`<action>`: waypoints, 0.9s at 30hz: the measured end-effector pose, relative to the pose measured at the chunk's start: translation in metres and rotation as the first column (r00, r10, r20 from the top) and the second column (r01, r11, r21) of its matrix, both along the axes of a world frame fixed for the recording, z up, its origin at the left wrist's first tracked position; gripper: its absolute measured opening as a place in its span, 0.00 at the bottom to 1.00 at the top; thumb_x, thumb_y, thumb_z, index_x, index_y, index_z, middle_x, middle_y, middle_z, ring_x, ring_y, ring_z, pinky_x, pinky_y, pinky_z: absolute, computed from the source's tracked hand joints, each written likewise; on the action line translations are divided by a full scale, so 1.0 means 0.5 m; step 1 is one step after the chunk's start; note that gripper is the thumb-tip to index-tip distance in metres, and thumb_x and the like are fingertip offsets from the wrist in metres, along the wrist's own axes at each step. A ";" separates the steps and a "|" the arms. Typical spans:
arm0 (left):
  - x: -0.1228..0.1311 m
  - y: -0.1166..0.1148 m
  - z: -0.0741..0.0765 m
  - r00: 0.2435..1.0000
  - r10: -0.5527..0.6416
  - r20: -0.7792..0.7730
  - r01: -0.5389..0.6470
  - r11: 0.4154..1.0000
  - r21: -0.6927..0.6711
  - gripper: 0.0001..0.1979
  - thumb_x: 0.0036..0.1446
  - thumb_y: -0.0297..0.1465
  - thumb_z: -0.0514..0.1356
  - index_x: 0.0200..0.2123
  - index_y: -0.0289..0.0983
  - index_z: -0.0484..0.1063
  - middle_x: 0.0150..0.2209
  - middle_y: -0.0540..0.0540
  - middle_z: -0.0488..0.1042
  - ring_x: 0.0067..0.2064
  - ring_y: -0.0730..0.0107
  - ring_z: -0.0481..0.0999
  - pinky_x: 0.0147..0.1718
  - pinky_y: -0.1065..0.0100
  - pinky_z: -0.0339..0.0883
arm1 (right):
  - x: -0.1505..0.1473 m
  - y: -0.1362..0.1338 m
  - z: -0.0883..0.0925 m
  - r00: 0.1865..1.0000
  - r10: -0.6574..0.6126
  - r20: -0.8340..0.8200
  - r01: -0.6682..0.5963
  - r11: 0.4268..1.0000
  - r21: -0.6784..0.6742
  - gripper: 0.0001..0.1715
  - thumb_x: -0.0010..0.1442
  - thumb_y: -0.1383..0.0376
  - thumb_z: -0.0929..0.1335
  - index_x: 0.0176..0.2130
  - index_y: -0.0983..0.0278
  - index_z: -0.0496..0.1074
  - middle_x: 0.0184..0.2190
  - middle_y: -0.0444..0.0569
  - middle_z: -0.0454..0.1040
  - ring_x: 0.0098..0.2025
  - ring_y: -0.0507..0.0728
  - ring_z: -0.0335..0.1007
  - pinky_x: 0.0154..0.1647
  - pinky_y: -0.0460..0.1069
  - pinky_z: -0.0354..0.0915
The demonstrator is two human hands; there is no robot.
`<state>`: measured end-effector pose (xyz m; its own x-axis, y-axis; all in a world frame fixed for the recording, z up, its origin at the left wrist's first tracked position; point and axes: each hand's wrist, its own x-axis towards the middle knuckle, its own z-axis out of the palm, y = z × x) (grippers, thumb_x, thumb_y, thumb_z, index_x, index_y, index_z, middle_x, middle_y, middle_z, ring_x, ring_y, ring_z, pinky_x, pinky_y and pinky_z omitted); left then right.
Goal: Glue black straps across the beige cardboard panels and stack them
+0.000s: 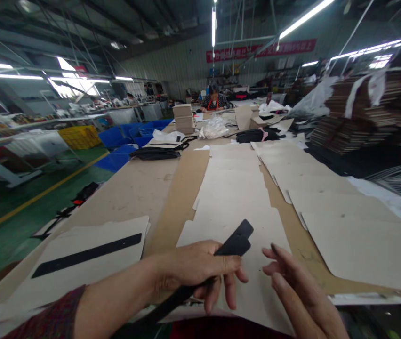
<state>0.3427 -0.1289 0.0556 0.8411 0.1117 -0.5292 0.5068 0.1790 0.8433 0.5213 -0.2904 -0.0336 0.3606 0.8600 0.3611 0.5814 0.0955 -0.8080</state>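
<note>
My left hand (200,266) is closed around black strips (237,240) with rounded ends, at least two of them overlapping; their other ends trail down toward my body. Just to the right, my right hand (292,287) hovers with its fingers apart and nothing in them. Beneath both hands lies a row of overlapping beige sheets (236,207) running away from me. On the left, one black strip (87,254) lies slantwise across a beige sheet (69,238). A second overlapping row of beige sheets (359,235) spreads along the right side.
A stack of beige pieces (184,118), a plastic bag (214,128) and black-edged pieces (161,149) sit farther up the table (140,183). Bundled brown stacks (370,108) rise at right. Blue bins (123,141) stand left of the table. Another person (215,101) sits at the far end.
</note>
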 end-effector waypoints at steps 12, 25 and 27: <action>0.002 -0.059 -0.061 0.974 0.224 0.045 -0.220 0.972 -0.084 0.23 0.61 0.49 0.56 0.33 0.33 0.72 0.20 0.51 0.72 0.14 0.79 0.66 0.12 0.78 0.53 | -0.050 0.056 0.034 0.990 0.066 0.128 -0.086 0.985 0.152 0.18 0.67 0.64 0.63 0.56 0.61 0.69 0.43 0.52 0.72 0.34 0.51 0.74 0.36 0.43 0.74; -0.049 -0.035 -0.085 0.927 0.374 -0.022 -0.371 0.907 -0.197 0.20 0.49 0.41 0.67 0.38 0.32 0.71 0.35 0.39 0.80 0.20 0.73 0.76 0.12 0.78 0.54 | 0.003 0.054 0.011 0.847 -0.248 -0.471 0.194 0.968 -0.159 0.20 0.59 0.49 0.70 0.36 0.63 0.68 0.21 0.44 0.73 0.20 0.52 0.68 0.21 0.45 0.67; -0.079 -0.027 -0.084 0.900 0.431 -0.066 -0.436 0.883 -0.172 0.19 0.50 0.39 0.67 0.38 0.33 0.69 0.39 0.37 0.80 0.25 0.69 0.79 0.13 0.78 0.55 | 0.018 0.055 0.000 0.811 -0.257 -0.525 0.207 0.966 -0.154 0.21 0.57 0.49 0.71 0.38 0.62 0.67 0.21 0.43 0.73 0.19 0.52 0.69 0.21 0.45 0.68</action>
